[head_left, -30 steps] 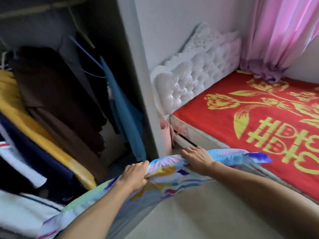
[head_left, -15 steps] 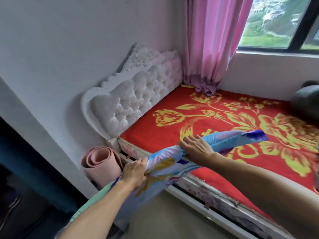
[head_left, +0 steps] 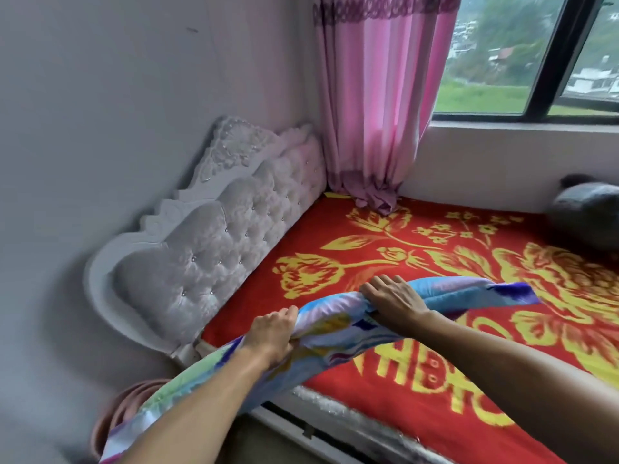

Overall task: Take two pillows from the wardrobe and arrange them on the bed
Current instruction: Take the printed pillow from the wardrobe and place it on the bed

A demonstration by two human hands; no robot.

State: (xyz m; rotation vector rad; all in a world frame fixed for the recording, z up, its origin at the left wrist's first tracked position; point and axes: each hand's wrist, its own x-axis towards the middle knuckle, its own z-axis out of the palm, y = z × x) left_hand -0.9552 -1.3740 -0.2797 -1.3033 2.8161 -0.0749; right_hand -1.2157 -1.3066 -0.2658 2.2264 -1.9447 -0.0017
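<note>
A flat pillow (head_left: 338, 326) in a multicoloured blue, purple and yellow case hangs over the near edge of the bed (head_left: 435, 262), which has a red cover with yellow flowers. My left hand (head_left: 273, 333) grips the pillow's top edge near its middle. My right hand (head_left: 393, 301) grips the same edge farther right, above the mattress. The pillow's right end reaches out over the red cover; its left end droops below my left forearm. The wardrobe is out of view.
A white tufted headboard (head_left: 214, 249) stands against the left wall. A pink curtain (head_left: 375, 105) hangs in the far corner beside a window (head_left: 529, 61). A dark bundle (head_left: 589, 212) lies at the bed's far right. A rolled pink mat (head_left: 117, 413) stands on the floor by the headboard.
The view swung right from the wardrobe to the bed. Both hands carried the pillow from in front of the wardrobe to above the bed's near edge.
</note>
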